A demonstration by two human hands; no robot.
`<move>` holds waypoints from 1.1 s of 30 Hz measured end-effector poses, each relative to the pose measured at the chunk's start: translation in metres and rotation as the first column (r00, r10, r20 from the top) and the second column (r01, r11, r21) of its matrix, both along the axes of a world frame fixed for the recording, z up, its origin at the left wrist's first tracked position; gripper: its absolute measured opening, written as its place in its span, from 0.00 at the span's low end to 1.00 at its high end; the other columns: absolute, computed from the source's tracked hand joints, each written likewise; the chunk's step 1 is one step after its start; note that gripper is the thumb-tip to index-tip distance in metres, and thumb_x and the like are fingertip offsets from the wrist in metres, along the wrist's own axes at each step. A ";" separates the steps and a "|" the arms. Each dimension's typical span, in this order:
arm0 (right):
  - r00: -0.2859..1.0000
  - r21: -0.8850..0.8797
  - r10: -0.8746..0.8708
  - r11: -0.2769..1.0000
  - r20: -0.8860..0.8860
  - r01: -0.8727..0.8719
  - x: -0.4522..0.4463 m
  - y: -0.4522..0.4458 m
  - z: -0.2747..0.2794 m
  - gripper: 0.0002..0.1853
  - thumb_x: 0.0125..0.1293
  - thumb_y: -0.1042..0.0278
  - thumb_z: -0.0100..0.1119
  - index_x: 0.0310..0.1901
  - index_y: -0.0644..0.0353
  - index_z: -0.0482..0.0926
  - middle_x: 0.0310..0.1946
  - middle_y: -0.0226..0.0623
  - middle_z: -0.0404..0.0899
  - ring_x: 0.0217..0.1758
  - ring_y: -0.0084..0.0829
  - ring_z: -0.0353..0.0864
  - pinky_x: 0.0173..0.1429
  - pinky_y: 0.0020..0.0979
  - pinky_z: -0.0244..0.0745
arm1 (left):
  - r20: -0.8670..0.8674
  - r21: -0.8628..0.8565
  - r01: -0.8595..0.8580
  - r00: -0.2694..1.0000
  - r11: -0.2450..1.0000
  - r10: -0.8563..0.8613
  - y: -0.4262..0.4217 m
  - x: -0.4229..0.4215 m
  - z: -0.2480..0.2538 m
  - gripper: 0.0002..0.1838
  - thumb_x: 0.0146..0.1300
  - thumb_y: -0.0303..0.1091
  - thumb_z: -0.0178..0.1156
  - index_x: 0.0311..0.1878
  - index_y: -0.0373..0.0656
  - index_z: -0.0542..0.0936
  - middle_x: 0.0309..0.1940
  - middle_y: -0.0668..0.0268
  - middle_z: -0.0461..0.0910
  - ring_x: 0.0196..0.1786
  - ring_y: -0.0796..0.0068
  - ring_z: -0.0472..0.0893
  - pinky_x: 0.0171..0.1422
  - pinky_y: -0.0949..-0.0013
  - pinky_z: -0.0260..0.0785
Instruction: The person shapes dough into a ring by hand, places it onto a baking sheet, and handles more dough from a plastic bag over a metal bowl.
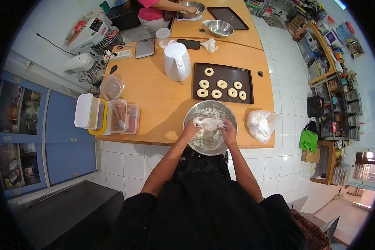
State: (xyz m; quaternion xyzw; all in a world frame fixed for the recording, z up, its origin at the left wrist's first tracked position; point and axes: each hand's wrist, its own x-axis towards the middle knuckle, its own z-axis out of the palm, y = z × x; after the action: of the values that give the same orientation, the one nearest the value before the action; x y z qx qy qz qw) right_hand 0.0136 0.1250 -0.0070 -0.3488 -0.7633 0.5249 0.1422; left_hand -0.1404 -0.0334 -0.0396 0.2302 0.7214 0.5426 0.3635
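Observation:
A wide steel mixing bowl (190,113) stands at the table's front edge, its inside coated with flour and white crumbs. Over it, a soft white lump that looks like dough (208,123) stretches between my hands. My left hand (190,130) is closed around the lump's left end. At the other end, my right hand (228,131) grips it with curled fingers; both hands look floury. Just behind the bowl lies a dark baking tray (224,76) with several ring-shaped dough pieces (222,84). A plastic bag of white powder (260,126) sits right of the bowl.
A white electric kettle (177,61) stands behind the bowl, left of the tray. Stacked plastic containers (112,114) occupy the table's left edge. Farther back are a scale (144,48), a phone (188,43) and another steel bowl (221,28). A person in pink (156,10) works at a far bowl.

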 end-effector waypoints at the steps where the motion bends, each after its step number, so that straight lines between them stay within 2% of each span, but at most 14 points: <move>1: 1.000 -0.043 0.007 0.999 -0.020 -0.008 -0.001 -0.001 -0.002 0.22 0.61 0.75 0.64 0.57 0.64 0.73 0.40 0.38 0.81 0.43 0.26 0.80 0.51 0.27 0.74 | -0.005 -0.018 0.031 0.999 0.999 -0.031 -0.002 0.001 0.021 0.23 0.53 0.31 0.69 0.53 0.37 0.79 0.47 0.57 0.83 0.47 0.64 0.83 0.52 0.64 0.74; 3: 0.998 -0.150 -0.006 0.989 -0.061 -0.003 -0.002 0.000 -0.003 0.23 0.61 0.73 0.65 0.58 0.64 0.73 0.42 0.37 0.81 0.44 0.26 0.79 0.51 0.27 0.73 | -0.013 -0.051 0.098 0.995 0.994 -0.099 -0.002 0.005 0.059 0.22 0.53 0.31 0.69 0.53 0.37 0.79 0.47 0.57 0.83 0.48 0.64 0.82 0.53 0.65 0.73; 5: 0.994 -0.283 -0.041 0.959 -0.097 0.012 -0.003 -0.002 0.001 0.23 0.62 0.71 0.65 0.58 0.64 0.73 0.44 0.36 0.80 0.46 0.26 0.78 0.52 0.27 0.72 | -0.138 -0.211 -0.001 0.990 0.978 -0.029 0.001 0.003 -0.032 0.22 0.54 0.31 0.68 0.53 0.37 0.79 0.47 0.57 0.83 0.49 0.62 0.82 0.54 0.65 0.73; 8: 0.983 -0.430 -0.089 0.903 -0.159 0.012 0.000 -0.005 0.003 0.23 0.63 0.67 0.65 0.58 0.64 0.73 0.46 0.33 0.79 0.48 0.25 0.77 0.52 0.26 0.72 | -0.240 -0.194 0.000 0.970 0.981 -0.047 0.001 -0.002 -0.024 0.22 0.55 0.33 0.66 0.54 0.37 0.78 0.49 0.55 0.82 0.52 0.59 0.81 0.57 0.64 0.72; 11: 0.999 -0.461 -0.041 0.887 -0.034 0.021 0.004 0.003 -0.022 0.23 0.64 0.65 0.65 0.58 0.64 0.72 0.47 0.31 0.78 0.48 0.25 0.76 0.50 0.26 0.71 | -0.249 -0.198 0.019 0.966 0.980 -0.069 -0.005 -0.001 0.033 0.23 0.57 0.36 0.65 0.56 0.37 0.77 0.52 0.53 0.80 0.55 0.55 0.79 0.59 0.61 0.70; 14: 1.000 -0.544 -0.013 0.839 0.002 0.012 0.008 0.001 -0.028 0.19 0.63 0.63 0.66 0.52 0.64 0.76 0.42 0.30 0.79 0.44 0.22 0.76 0.48 0.25 0.71 | -0.274 -0.163 -0.030 0.962 0.986 -0.016 -0.007 -0.001 0.024 0.21 0.56 0.33 0.63 0.53 0.38 0.78 0.51 0.51 0.80 0.55 0.53 0.78 0.59 0.59 0.70; 18: 0.997 -0.264 0.064 0.963 0.038 -0.052 0.009 0.000 -0.037 0.13 0.61 0.62 0.67 0.40 0.64 0.81 0.33 0.30 0.81 0.38 0.21 0.77 0.45 0.26 0.72 | -0.297 -0.038 -0.051 0.954 0.998 0.037 -0.006 0.001 0.028 0.18 0.53 0.30 0.63 0.49 0.37 0.80 0.45 0.51 0.83 0.51 0.52 0.80 0.56 0.59 0.72; 21: 0.996 -0.112 0.006 0.994 0.085 0.004 0.006 -0.004 -0.027 0.12 0.60 0.61 0.68 0.34 0.64 0.83 0.29 0.32 0.82 0.35 0.22 0.78 0.44 0.27 0.73 | -0.010 -0.139 0.099 0.995 0.985 -0.101 -0.006 -0.004 0.021 0.19 0.51 0.30 0.65 0.49 0.37 0.80 0.44 0.52 0.83 0.49 0.53 0.81 0.54 0.60 0.73; 24: 0.996 -0.030 -0.032 0.999 0.084 0.035 0.004 -0.007 -0.037 0.12 0.60 0.62 0.68 0.34 0.65 0.83 0.28 0.32 0.82 0.34 0.19 0.77 0.42 0.25 0.73 | -0.093 -0.050 -0.159 0.984 0.986 0.154 -0.004 0.003 0.030 0.21 0.49 0.31 0.68 0.49 0.38 0.81 0.42 0.52 0.84 0.47 0.53 0.82 0.51 0.60 0.74; 26: 0.998 0.039 -0.041 0.998 0.053 0.039 0.005 -0.008 -0.030 0.12 0.60 0.63 0.68 0.34 0.65 0.83 0.28 0.32 0.83 0.33 0.20 0.78 0.41 0.24 0.73 | -0.197 -0.088 -0.063 0.979 0.994 0.045 -0.001 0.000 0.015 0.21 0.49 0.32 0.68 0.48 0.36 0.81 0.43 0.51 0.84 0.48 0.52 0.82 0.51 0.59 0.74; 27: 0.997 0.018 -0.053 0.998 0.064 0.052 0.006 -0.008 -0.036 0.13 0.59 0.61 0.68 0.35 0.65 0.83 0.28 0.35 0.83 0.33 0.23 0.80 0.42 0.27 0.74 | -0.245 -0.113 -0.019 0.969 0.993 -0.009 -0.002 -0.001 0.008 0.22 0.49 0.32 0.69 0.48 0.36 0.80 0.43 0.50 0.83 0.48 0.52 0.82 0.51 0.59 0.74; 29: 0.994 -0.020 -0.078 0.997 0.079 0.079 0.007 -0.004 -0.057 0.15 0.59 0.58 0.67 0.36 0.64 0.84 0.28 0.41 0.85 0.34 0.31 0.84 0.43 0.32 0.75 | -0.247 -0.184 -0.073 0.969 0.980 0.026 -0.003 -0.001 0.026 0.23 0.49 0.35 0.70 0.48 0.34 0.80 0.43 0.50 0.83 0.48 0.51 0.82 0.52 0.58 0.74; 32: 0.989 -0.089 -0.131 0.986 0.072 0.138 0.007 -0.006 -0.046 0.14 0.59 0.60 0.67 0.36 0.64 0.84 0.29 0.43 0.85 0.35 0.32 0.85 0.43 0.31 0.76 | -0.241 -0.208 -0.099 0.969 0.973 0.047 -0.003 -0.005 0.008 0.25 0.50 0.39 0.72 0.48 0.33 0.80 0.43 0.50 0.83 0.48 0.51 0.82 0.52 0.58 0.74; 33: 0.990 -0.051 -0.125 0.990 0.070 0.129 0.006 -0.007 -0.046 0.13 0.60 0.61 0.66 0.35 0.65 0.84 0.28 0.40 0.85 0.34 0.28 0.84 0.42 0.29 0.75 | -0.240 -0.202 -0.103 0.969 0.974 0.052 -0.003 -0.008 -0.001 0.26 0.51 0.41 0.72 0.48 0.33 0.79 0.43 0.50 0.83 0.48 0.51 0.82 0.52 0.58 0.74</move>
State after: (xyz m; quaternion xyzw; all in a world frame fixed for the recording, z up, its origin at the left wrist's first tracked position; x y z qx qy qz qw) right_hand 0.0199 0.1183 -0.0526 -0.4178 -0.7289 0.5240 0.1399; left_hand -0.1485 -0.0367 -0.0403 0.2237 0.8215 0.4453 0.2771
